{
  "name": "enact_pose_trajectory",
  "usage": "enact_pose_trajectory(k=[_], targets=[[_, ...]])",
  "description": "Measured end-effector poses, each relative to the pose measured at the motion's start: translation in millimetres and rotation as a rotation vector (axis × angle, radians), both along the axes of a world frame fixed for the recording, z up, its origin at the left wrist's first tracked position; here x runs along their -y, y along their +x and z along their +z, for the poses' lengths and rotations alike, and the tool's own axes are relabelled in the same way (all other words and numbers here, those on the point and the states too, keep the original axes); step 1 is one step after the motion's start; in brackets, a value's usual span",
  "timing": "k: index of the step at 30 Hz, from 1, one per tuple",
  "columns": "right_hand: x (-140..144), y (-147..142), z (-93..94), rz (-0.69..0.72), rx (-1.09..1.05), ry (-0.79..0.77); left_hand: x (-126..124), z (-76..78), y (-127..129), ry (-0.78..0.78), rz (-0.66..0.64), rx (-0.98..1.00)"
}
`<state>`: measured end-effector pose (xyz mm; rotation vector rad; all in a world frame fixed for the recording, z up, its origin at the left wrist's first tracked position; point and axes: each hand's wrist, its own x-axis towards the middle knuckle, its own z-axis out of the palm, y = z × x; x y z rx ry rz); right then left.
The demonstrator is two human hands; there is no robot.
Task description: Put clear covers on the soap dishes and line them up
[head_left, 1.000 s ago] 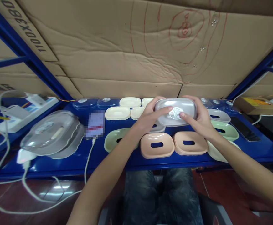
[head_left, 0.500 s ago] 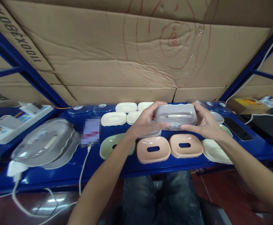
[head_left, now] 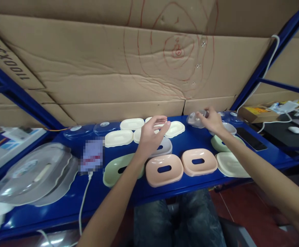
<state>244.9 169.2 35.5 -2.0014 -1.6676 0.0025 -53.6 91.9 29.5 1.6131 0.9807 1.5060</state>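
My right hand (head_left: 212, 120) is at the back of the blue table, thumb and fingers against a greyish soap box (head_left: 194, 120) with a see-through lid. The hand covers part of the box, so its base does not show clearly. My left hand (head_left: 152, 135) is empty, fingers apart, held above cream oval inserts (head_left: 118, 138) and a grey soap dish (head_left: 167, 146). Two peach soap dishes (head_left: 199, 171) with oval slots lie nearer to me. A green soap dish (head_left: 112, 171) is partly hidden by my left forearm.
At left, grey lidded boxes (head_left: 28, 171) are stacked beside a phone (head_left: 91, 156) on a white cable. Clear lids (head_left: 105, 127) line the back edge. On the right lie a pale green dish (head_left: 233, 166) and a dark phone (head_left: 252, 139). Cardboard (head_left: 100, 61) stands behind.
The soap box has gone from between both hands to the back of the table, at my right hand. My left hand has let go and opened. The view has shifted slightly.
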Motion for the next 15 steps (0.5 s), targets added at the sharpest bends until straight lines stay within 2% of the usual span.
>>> enact_pose_trajectory(k=[6,11,15], targets=[[-16,-14,-6.9,-0.065,0.092,-0.158,4,4.8,-1,-0.014,-0.01,-0.049],[-24,-8,-14.8,-0.062,0.142,-0.265,4,4.2,-2,-0.028,-0.018,-0.093],[-19,-5,-12.7,-0.042,0.188,-0.302,4,4.3,-1,-0.046,-0.021,-0.117]])
